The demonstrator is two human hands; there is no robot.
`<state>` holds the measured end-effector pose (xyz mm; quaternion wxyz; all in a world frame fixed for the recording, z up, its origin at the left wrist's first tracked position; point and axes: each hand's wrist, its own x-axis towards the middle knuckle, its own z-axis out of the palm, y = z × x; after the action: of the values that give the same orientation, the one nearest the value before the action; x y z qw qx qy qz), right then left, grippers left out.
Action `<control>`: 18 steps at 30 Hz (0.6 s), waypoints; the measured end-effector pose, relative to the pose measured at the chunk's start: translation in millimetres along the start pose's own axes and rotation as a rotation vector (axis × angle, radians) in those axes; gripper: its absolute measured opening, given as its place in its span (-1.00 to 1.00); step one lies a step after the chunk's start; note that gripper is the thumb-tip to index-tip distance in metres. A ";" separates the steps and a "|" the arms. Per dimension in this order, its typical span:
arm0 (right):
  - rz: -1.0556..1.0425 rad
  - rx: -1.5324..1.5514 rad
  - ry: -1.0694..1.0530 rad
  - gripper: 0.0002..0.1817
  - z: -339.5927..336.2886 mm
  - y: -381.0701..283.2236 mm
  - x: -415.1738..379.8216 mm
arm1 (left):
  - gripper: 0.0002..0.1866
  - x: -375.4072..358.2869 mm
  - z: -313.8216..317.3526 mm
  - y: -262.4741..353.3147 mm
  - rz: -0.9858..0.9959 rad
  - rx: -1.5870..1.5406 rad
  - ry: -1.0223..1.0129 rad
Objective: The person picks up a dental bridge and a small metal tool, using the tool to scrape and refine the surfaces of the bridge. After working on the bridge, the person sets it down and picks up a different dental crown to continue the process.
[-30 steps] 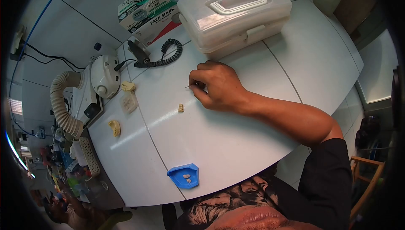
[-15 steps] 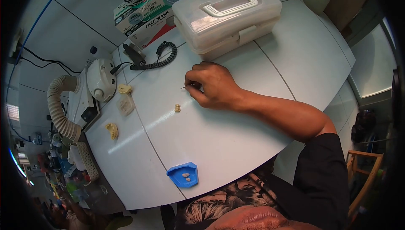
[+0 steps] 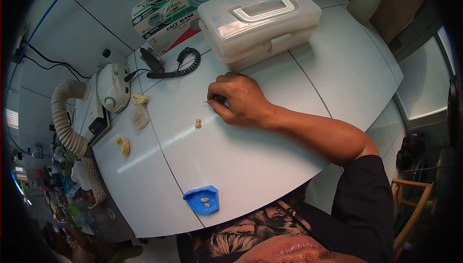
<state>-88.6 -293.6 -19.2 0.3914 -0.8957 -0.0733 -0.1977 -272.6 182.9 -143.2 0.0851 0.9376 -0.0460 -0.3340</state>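
Observation:
My right hand (image 3: 238, 100) rests on the white tabletop, closed in a pinch around a thin pointed tool (image 3: 205, 102). Only the tool's tip shows, pointing left; the rest is hidden by my fingers. Just below and left of the tip stands a small cream-coloured tooth-shaped piece (image 3: 198, 123), apart from the hand. A blue tray (image 3: 188, 197) near the front edge holds small pale pieces. To the left lie a yellowish dental cast piece (image 3: 124, 146) and another cast piece (image 3: 140, 99). My left hand is out of view.
A translucent toolbox (image 3: 260, 31) stands behind my hand, beside face mask boxes (image 3: 176, 34). At left are a white machine (image 3: 113, 89), a ribbed hose (image 3: 61, 113) and a black handpiece (image 3: 152, 61) with coiled cord. A small clear box (image 3: 140, 117) and spray bottle (image 3: 364, 6) also stand here.
The whole view has shifted slightly, so the table and its things appear a little further left. My right hand keeps its pinch on the thin tool, near the small tooth-shaped piece.

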 end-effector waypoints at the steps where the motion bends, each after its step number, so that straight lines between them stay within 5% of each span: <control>1: 0.003 0.000 -0.004 -0.93 0.1 0.2 0.2 | -0.70 -0.2 0.9 0.5 -0.001 0.001 0.001; 18: -0.008 -0.010 -0.007 -0.91 -0.9 -0.5 1.0 | -0.69 -10.3 7.9 -0.8 0.021 0.033 -0.007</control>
<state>-88.2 -294.0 -17.9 0.3860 -0.8980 -0.0772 -0.1965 -285.5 184.1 -143.1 0.0731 0.9371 -0.0617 -0.3357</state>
